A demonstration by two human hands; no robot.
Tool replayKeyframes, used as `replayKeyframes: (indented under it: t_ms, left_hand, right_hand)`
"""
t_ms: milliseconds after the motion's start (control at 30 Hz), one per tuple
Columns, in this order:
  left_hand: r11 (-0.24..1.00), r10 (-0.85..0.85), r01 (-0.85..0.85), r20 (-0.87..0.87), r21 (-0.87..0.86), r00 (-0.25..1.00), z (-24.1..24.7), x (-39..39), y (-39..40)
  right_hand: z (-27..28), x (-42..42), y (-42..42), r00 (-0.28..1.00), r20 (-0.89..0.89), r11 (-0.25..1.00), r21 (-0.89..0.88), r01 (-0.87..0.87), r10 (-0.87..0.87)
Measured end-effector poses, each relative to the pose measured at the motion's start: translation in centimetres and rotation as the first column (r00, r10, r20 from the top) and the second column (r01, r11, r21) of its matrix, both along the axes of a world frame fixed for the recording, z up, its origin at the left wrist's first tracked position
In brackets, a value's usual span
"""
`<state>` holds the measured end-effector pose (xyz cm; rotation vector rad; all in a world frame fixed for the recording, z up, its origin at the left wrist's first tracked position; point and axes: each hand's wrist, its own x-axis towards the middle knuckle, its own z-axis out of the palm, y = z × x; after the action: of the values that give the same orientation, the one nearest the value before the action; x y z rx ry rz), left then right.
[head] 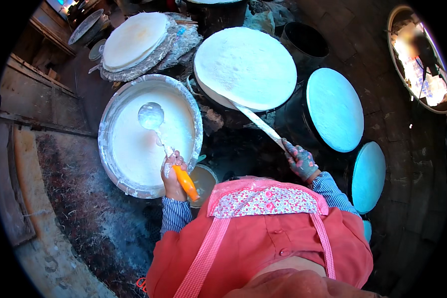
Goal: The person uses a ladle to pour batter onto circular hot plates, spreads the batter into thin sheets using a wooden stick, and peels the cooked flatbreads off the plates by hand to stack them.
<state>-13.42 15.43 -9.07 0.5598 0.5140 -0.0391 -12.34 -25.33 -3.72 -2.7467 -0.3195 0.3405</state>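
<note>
My bare left hand [174, 173] grips a ladle by its orange handle [186, 182]. The ladle's round bowl [151, 116] is over or in the white liquid batter [134, 156] of a wide, crusted basin [104, 149]; which one I cannot tell. On my right hand [301, 161] is a patterned glove, closed around a long flat white-coated stick [260, 123]. The stick's far end meets the near edge of a round white sheet [246, 67] on a dark round stove. Whether the tip lies under the sheet is hidden.
Several more round pale tops curve along my right, including a nearer one [335, 110] and a lower one [368, 177]. Stacked white rounds [136, 39] rest on a fibrous mat [134, 72]. A small bucket [205, 182] stands beside the basin. A dark drum [306, 39] is behind.
</note>
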Motion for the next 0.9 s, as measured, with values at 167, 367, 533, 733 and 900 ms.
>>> replayKeyframes:
  t_ms: [167, 367, 533, 733, 900]
  left_hand:
    - [1.000, -0.019, 0.019, -0.026, -0.003, 0.999, 0.7, 0.0, -2.1]
    - [0.999, -0.040, 0.040, 0.091, 0.002, 0.995, 2.0, 0.4, -4.7]
    - [0.995, -0.063, 0.067, 0.062, -0.069, 0.996, 2.7, 0.7, -7.0]
    - [0.984, -0.132, 0.127, -0.027, -0.126, 0.991, 2.9, -0.3, -6.1]
    - [0.992, -0.042, 0.031, -0.093, -0.122, 0.995, 1.8, -1.4, -4.1]
  right_hand:
    - [0.3, -2.5, -9.5, 0.978, 0.131, 0.985, 0.079, 0.150, -0.160]
    - [5.3, -1.5, -8.7, 0.857, -0.095, 0.812, 0.282, 0.511, -0.506]
    - [4.4, 4.7, 7.2, 0.949, 0.114, 0.844, 0.435, -0.313, 0.293]
    - [5.1, 6.2, 12.5, 0.860, 0.063, 0.814, 0.293, -0.501, 0.506]
    - [-1.2, 14.0, 2.7, 0.700, 0.686, 0.974, -0.214, -0.069, 0.200]
